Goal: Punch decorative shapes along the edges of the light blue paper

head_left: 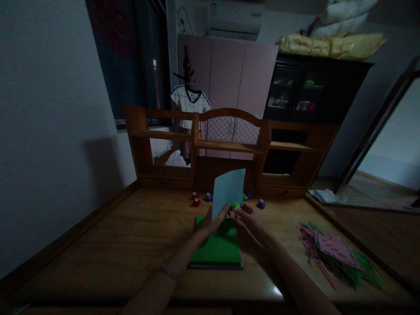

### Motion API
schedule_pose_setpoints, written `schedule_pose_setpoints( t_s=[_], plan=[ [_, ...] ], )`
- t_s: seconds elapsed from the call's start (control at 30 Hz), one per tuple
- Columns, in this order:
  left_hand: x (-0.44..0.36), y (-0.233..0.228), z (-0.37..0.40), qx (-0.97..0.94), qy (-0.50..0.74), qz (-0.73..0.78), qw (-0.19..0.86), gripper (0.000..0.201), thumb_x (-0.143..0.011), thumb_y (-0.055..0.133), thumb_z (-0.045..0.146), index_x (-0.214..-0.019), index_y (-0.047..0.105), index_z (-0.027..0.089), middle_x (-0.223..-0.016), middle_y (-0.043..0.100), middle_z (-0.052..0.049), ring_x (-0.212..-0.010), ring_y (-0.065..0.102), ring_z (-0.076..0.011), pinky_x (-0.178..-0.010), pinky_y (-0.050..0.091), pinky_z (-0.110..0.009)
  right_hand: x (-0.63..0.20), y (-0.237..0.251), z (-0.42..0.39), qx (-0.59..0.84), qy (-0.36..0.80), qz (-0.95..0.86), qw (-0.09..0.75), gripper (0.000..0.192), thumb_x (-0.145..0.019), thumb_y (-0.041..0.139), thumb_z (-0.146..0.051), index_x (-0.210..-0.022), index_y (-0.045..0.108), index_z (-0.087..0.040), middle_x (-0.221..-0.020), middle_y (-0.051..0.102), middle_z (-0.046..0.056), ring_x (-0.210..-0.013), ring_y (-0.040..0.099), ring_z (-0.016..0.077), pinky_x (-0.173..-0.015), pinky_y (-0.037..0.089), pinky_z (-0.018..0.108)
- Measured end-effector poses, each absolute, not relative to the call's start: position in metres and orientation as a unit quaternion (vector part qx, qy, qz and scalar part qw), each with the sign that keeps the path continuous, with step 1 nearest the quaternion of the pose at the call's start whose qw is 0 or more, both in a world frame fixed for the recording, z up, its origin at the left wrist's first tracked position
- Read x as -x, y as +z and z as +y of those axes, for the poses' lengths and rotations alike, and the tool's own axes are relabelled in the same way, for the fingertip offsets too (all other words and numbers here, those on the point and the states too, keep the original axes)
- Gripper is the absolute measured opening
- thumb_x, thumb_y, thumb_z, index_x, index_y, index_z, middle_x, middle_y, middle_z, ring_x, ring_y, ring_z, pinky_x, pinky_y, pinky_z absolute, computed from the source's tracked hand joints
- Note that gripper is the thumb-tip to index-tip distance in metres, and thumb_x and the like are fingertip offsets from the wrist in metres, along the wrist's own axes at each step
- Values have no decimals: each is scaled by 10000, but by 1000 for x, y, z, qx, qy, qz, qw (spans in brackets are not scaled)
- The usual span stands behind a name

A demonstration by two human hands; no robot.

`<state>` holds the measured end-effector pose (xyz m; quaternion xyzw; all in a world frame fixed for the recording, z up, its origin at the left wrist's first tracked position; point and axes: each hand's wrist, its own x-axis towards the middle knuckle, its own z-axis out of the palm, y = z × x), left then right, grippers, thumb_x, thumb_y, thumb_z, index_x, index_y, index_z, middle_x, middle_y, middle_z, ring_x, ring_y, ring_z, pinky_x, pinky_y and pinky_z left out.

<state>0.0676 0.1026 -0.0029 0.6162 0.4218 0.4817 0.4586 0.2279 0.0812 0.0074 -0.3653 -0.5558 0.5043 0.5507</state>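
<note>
A sheet of light blue paper [229, 190] stands raised over a stack of green paper [218, 245]. My left hand [216, 218] grips it near its lower edge, fingers closed. My right hand [249, 215] is closed around a small green craft punch [236, 205] at the sheet's lower right edge. Whether the paper sits inside the punch's slot is too small to tell. Behind the sheet, partly hidden, lies another green punch [245, 197]. Red punches [196, 202] and a purple punch [209, 197] stand to the left, with another purple punch [261, 204] to the right.
Pink and green paper strips, some full of punched holes, lie in a pile [337, 251] on the right of the wooden table [131, 245]. A low wooden shelf unit [229, 146] closes off the table's back edge. At left is a wall [59, 144].
</note>
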Motion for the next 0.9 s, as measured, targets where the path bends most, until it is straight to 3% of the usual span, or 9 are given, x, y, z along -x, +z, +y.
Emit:
schedule_pose_setpoints(
  t_s=[0.3,0.9],
  plan=[
    [-70,-3,104,-612,500,396,468,483,-743,565,538,-983,639,126,-1007,656,-112,-931,595,-258,-897,443,-378,-224,8,82,361,509,-538,567,306,-688,714,-375,-937,610,-230,-947,628,46,-870,594,226,-725,478,345],
    [-70,-31,123,-621,467,413,475,517,-742,490,629,-772,641,136,-713,636,-77,-662,579,-209,-671,468,-342,-226,8,84,381,474,-573,550,349,-679,703,-430,-917,628,-186,-866,629,61,-743,588,194,-620,456,292]
  ],
)
